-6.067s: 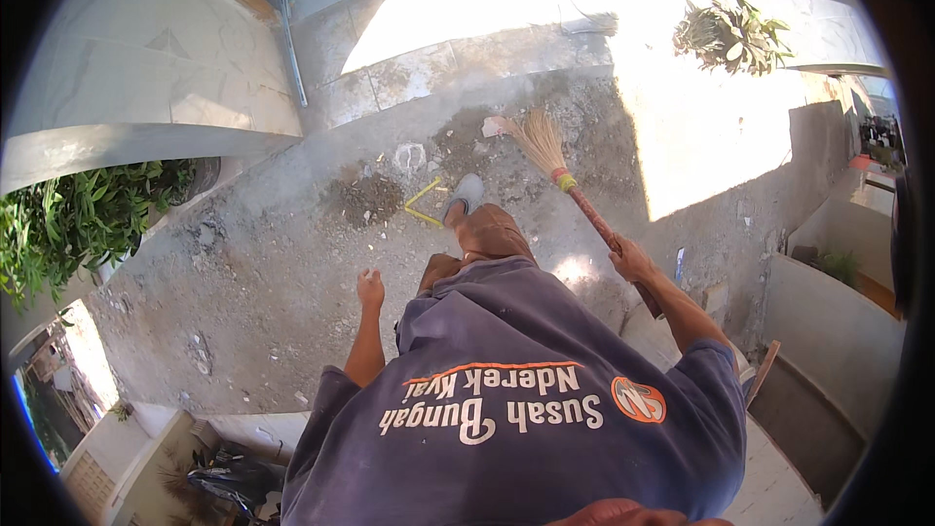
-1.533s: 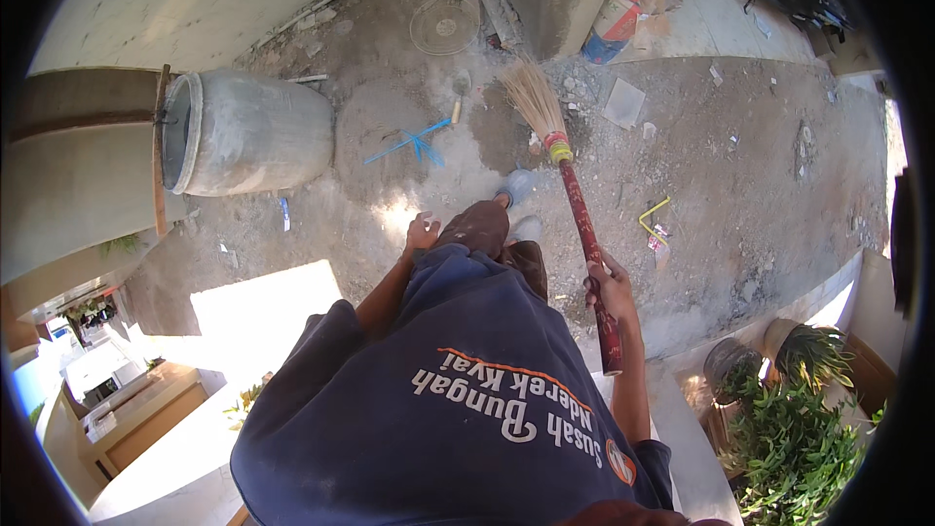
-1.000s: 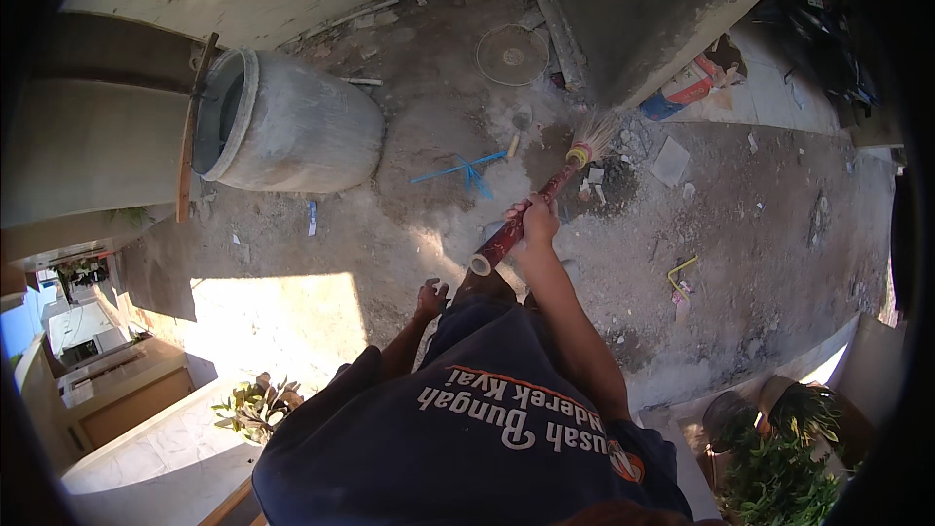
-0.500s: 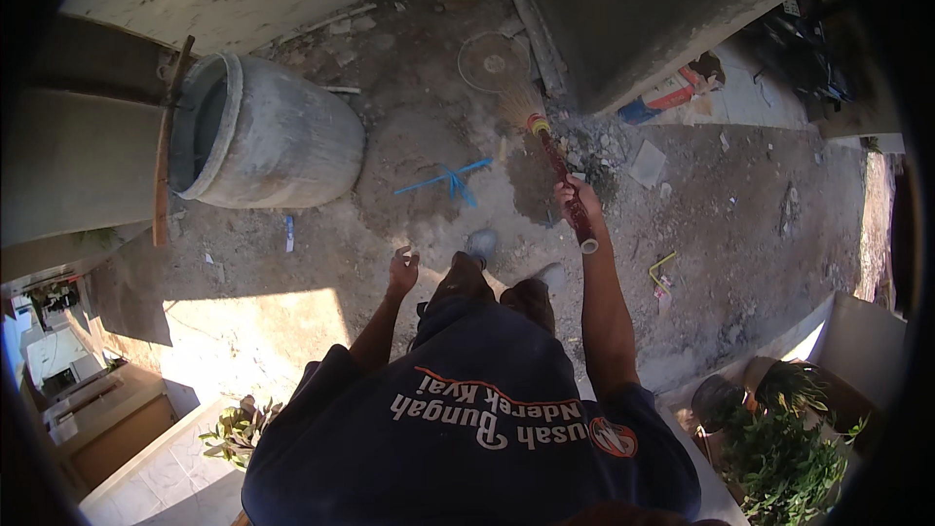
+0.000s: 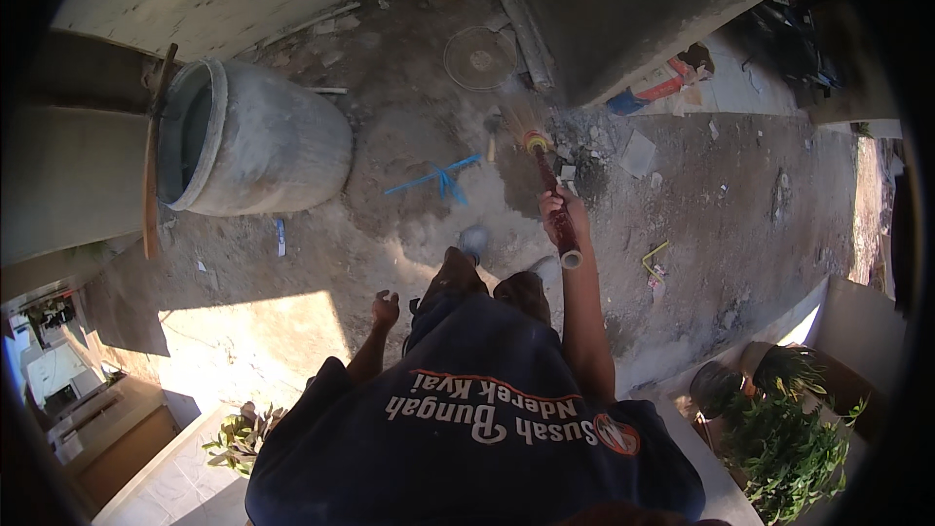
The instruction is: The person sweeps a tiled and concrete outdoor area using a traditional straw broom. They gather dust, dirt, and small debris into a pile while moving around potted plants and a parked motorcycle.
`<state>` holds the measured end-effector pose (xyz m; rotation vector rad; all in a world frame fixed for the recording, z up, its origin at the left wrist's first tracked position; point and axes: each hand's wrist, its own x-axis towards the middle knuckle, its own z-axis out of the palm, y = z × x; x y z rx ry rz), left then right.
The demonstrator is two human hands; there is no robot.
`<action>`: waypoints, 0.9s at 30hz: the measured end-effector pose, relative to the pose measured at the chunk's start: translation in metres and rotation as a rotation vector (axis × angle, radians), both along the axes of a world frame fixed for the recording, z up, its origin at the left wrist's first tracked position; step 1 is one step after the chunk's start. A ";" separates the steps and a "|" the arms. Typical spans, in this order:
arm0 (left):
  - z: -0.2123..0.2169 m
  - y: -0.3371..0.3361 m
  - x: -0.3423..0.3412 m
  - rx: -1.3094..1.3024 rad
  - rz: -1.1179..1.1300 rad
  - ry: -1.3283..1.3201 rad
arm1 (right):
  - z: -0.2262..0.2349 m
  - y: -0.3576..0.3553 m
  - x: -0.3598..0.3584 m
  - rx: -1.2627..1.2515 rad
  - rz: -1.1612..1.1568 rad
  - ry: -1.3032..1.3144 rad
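Observation:
My right hand [image 5: 565,214] is wrapped round the dark red handle of a stick broom [image 5: 547,170]. The broom points away from me, with a yellow band at its neck and thin bristles smeared by motion over the dirt. Grey rubble [image 5: 589,141] lies just right of the bristles. Lower on the left, my left hand [image 5: 386,309] hangs beside my leg, its fingers loosely curled and apart, with nothing seen in it. Between the hands and farther off, a blue strap [image 5: 435,176] lies on the ground. Near the broom rests a small pale-handled thing [image 5: 491,144].
A big grey concrete drum [image 5: 282,141] lies at the left, beside a wooden plank [image 5: 158,156]. A round flat disc [image 5: 480,58] is near the far wall. A grey pillar [image 5: 633,10] rises at the far right. Potted plants [image 5: 789,438] stand near right, and a bent yellow strip [image 5: 654,255] lies right.
My right hand and the broom's handle end have shifted slightly left and nearer to me. My left hand has dropped back toward my body. The whole view has moved a little.

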<state>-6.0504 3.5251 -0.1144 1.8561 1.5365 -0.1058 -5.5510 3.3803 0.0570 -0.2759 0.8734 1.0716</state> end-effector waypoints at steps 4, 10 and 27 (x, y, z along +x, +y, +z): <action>0.000 0.019 0.023 -0.015 -0.023 -0.170 | -0.036 0.020 0.033 -0.053 -0.341 -0.066; 0.004 0.044 0.062 -0.019 -0.034 -0.294 | -0.007 0.041 -0.021 -0.277 -0.305 -0.253; -0.011 0.037 0.070 -0.003 -0.194 -0.287 | -0.044 -0.043 -0.001 -0.100 -0.311 -0.171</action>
